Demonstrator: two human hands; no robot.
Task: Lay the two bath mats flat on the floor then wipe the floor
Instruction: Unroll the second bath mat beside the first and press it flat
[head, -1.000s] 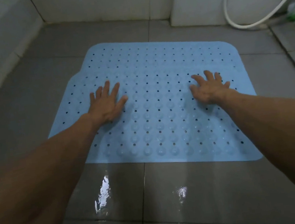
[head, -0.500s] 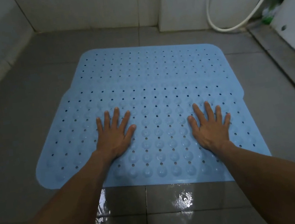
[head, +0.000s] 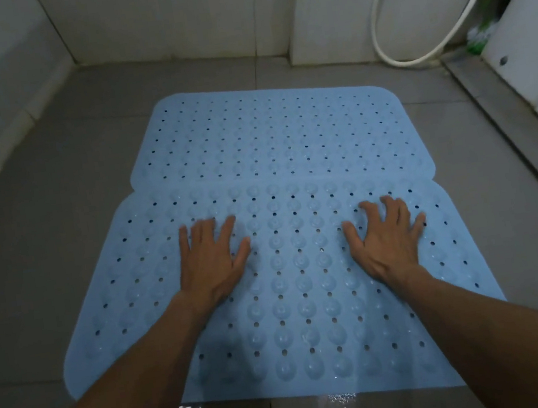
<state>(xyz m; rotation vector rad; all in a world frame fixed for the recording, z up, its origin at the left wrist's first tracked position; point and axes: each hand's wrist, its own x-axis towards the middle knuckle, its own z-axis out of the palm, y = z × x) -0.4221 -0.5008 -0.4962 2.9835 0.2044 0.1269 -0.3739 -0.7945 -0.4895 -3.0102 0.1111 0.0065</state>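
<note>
Two light blue perforated bath mats lie flat on the grey tiled floor. The far mat reaches toward the back wall. The near mat, with its suction cups facing up, overlaps the far one's front edge. My left hand presses palm-down on the near mat's left half, fingers straight and spread. On the mat's right half rests my right hand, fingers spread and slightly arched, with only the fingertips touching.
White tiled walls close the back and left. A white hose loops down at the back right beside a white fixture and a green item. A puddle shines on the tiles at the near mat's front edge.
Both hands slid back toward me, then forward again on the near mat. My right hand's fingers went from flat to arched. The view moved closer to the mats.
</note>
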